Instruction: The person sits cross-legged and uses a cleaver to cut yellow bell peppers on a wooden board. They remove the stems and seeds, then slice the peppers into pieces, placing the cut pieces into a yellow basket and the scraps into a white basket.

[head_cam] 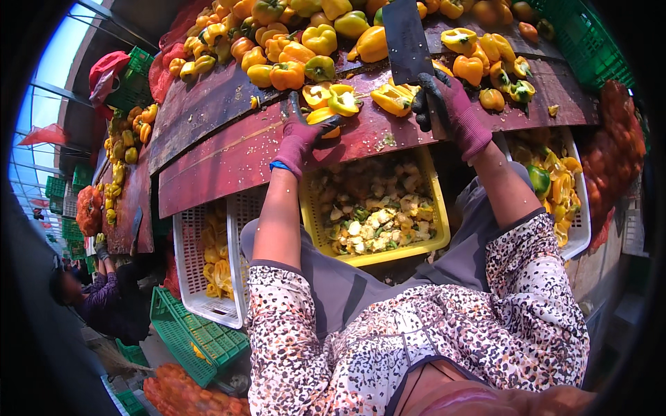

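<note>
My right hand [458,112], in a purple and black work glove, grips the handle of a cleaver [408,39]. The broad dark blade points away from me over the reddish wooden board [229,166], with seeds stuck to it. My left hand [302,132], gloved alike, has its thumb across a yellow bell pepper piece [320,115]. Just beyond lies a cut pepper half [343,100] with its pale inside showing. Between my hands, close to the blade, sits another cut yellow pepper [393,99]. Whole yellow and orange bell peppers [291,52] are heaped farther back.
Below the board edge, a yellow crate [442,244] holds cores and seeds. White crates [182,260] [581,234] of pepper pieces stand either side. Cut peppers [471,70] lie at right. At left, a person [104,307] works by another board with a knife [136,226].
</note>
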`<move>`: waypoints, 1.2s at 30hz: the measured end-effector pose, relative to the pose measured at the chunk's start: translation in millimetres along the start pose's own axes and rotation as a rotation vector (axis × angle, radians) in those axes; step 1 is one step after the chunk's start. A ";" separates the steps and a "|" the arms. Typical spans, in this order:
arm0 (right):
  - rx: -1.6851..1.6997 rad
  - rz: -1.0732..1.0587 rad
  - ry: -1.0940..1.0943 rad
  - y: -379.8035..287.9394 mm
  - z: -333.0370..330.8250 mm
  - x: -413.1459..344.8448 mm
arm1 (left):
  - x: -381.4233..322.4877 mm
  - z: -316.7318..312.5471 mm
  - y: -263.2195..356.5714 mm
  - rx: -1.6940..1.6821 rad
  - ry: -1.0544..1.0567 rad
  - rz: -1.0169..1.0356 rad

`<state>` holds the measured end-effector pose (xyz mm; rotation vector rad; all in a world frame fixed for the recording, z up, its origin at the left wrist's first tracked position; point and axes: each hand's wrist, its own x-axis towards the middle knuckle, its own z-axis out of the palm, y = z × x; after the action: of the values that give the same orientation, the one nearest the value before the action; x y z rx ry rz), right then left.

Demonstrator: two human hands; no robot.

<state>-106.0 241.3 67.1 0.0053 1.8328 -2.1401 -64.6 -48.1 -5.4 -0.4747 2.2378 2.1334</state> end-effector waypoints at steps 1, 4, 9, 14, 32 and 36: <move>0.017 0.000 0.026 -2.5 -4.4 0.5 | 3.6 5.8 8.8 0.109 -0.010 0.016; 0.028 -0.027 0.088 -7.2 -20.6 6.4 | 32.0 25.2 32.0 0.473 0.008 -0.075; 0.054 -0.104 0.084 0.5 -51.0 15.0 | 60.4 103.0 16.6 0.644 0.083 0.158; -0.390 -0.717 0.251 6.1 -70.3 23.7 | 88.8 185.9 25.4 0.555 0.110 0.220; 0.166 -0.016 0.081 -18.9 -71.0 -4.7 | 163.1 177.7 75.1 1.407 0.331 0.305; 0.158 -0.029 0.107 -22.0 -61.2 -4.5 | 139.1 180.9 77.1 1.455 0.287 0.310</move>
<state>-119.6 304.1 78.5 0.1326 1.7240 -2.3412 -250.4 101.6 27.0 -0.3121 3.2945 0.0152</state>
